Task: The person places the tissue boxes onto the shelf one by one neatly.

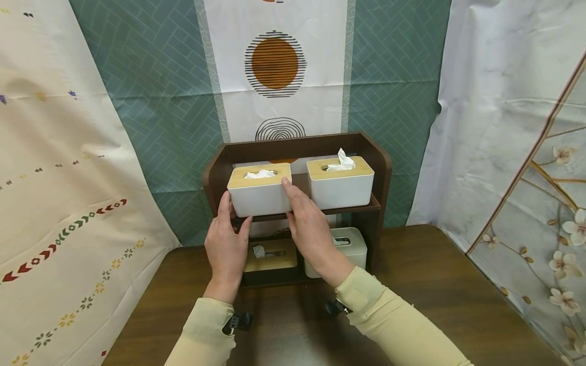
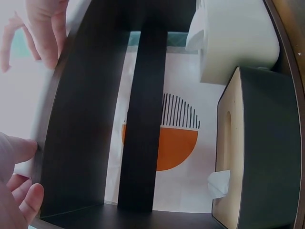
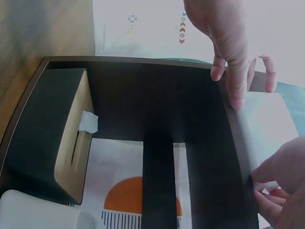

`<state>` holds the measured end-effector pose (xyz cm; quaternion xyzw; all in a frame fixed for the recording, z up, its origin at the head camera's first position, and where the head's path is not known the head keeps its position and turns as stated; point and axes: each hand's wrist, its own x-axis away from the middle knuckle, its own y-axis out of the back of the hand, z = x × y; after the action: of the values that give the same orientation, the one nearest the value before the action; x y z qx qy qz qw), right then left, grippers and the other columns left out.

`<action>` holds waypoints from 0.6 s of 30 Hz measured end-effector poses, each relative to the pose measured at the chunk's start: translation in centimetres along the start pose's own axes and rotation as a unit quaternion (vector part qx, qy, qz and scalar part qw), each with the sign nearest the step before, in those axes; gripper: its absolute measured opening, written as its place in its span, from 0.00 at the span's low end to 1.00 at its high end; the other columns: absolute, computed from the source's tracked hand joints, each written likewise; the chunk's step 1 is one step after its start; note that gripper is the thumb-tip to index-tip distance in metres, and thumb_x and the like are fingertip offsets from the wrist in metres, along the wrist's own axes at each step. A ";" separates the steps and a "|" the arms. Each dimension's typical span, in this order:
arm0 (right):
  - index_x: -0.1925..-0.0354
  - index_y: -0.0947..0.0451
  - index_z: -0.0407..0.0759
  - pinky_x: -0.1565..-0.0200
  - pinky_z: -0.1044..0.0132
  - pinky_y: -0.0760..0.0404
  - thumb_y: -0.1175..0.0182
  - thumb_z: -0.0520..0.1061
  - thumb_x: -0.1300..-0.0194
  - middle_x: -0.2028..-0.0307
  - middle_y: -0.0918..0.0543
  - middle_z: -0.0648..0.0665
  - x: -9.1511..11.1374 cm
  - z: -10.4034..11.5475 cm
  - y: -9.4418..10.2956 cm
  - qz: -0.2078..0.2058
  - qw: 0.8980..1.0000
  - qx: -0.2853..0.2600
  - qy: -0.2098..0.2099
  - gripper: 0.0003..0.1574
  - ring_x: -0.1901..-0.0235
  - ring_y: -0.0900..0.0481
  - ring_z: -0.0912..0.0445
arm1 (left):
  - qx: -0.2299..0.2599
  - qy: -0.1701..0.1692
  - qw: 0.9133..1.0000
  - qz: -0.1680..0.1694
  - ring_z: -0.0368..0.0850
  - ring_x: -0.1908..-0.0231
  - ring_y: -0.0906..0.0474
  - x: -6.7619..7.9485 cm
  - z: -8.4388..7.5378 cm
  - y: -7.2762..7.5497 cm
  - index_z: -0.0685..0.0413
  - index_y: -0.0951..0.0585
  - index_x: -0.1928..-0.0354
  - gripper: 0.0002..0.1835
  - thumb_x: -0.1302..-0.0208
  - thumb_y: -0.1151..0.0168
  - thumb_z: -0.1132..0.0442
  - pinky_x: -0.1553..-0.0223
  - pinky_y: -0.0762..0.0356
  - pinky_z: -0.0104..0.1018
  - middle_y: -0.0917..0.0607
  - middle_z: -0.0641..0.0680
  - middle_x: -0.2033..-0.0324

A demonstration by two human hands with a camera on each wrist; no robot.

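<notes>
On the left of the upper shelf is a white tissue box (image 1: 262,199) with a wooden lid, a tissue poking from its slot. My left hand (image 1: 226,249) grips its left end, thumb low on the front. My right hand (image 1: 309,223) holds the right end, with fingertips at the lid's corner. In the left wrist view, the left hand (image 2: 14,186) and right hand (image 2: 43,28) are at opposite ends of the pale box by the shelf edge. The right wrist view shows the right hand (image 3: 281,179) and left hand (image 3: 226,43) at the same edge.
A second white, wood-lidded tissue box (image 1: 341,190) stands right on the upper shelf. Below are a black tissue box (image 2: 269,148) with a wooden front and a pale tissue box (image 1: 354,249). The brown shelf unit (image 1: 382,193) stands on a dark wooden table (image 1: 412,274).
</notes>
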<state>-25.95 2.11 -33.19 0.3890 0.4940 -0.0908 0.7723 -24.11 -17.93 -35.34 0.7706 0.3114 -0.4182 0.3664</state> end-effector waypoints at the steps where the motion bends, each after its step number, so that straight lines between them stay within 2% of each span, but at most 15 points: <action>1: 0.14 0.40 0.45 0.36 0.45 0.16 0.27 0.26 0.32 0.25 0.24 0.36 0.0 0.0 0.0 -0.002 1.000 0.000 0.001 0.57 0.31 0.19 0.41 | 0.001 -0.001 1.000 -0.002 0.62 0.56 0.13 0.0 0.0 0.0 0.55 0.30 0.19 0.48 0.38 0.16 0.69 0.59 0.17 0.60 0.10 0.61 0.44; 8: 0.15 0.41 0.46 0.37 0.45 0.16 0.27 0.25 0.33 0.26 0.23 0.36 0.0 -0.3 0.0 -0.012 1.000 0.000 0.012 0.58 0.32 0.19 0.40 | 0.005 -0.004 1.000 -0.007 0.62 0.55 0.13 0.0 0.0 -0.3 0.54 0.30 0.19 0.48 0.39 0.15 0.69 0.60 0.17 0.60 0.10 0.61 0.45; 13: 0.13 0.43 0.46 0.36 0.42 0.16 0.26 0.27 0.32 0.23 0.26 0.34 0.4 -0.1 0.1 0.009 1.000 0.001 -0.002 0.59 0.29 0.21 0.39 | 0.010 0.001 1.000 0.003 0.61 0.59 0.14 0.3 0.1 -0.4 0.54 0.31 0.17 0.48 0.37 0.16 0.68 0.60 0.15 0.57 0.12 0.63 0.48; 16: 0.12 0.44 0.48 0.38 0.40 0.16 0.25 0.29 0.32 0.21 0.29 0.31 0.8 0.1 0.3 0.021 1.000 0.002 -0.011 0.61 0.28 0.22 0.36 | 0.017 0.004 1.000 0.009 0.61 0.55 0.14 0.6 0.0 -0.2 0.56 0.33 0.17 0.49 0.36 0.17 0.67 0.57 0.13 0.56 0.15 0.64 0.38; 18: 0.12 0.45 0.49 0.38 0.39 0.16 0.25 0.30 0.31 0.21 0.31 0.31 1.2 0.1 0.4 0.023 1.000 0.002 -0.013 0.61 0.28 0.22 0.35 | 0.019 0.004 1.000 0.013 0.61 0.49 0.14 0.8 -0.1 -0.1 0.58 0.33 0.17 0.49 0.36 0.17 0.68 0.54 0.11 0.56 0.20 0.64 0.30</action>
<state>-25.04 2.61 -33.95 0.4003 0.4747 -0.0787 0.7799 -23.72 -17.65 -36.03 0.7833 0.2947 -0.4162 0.3554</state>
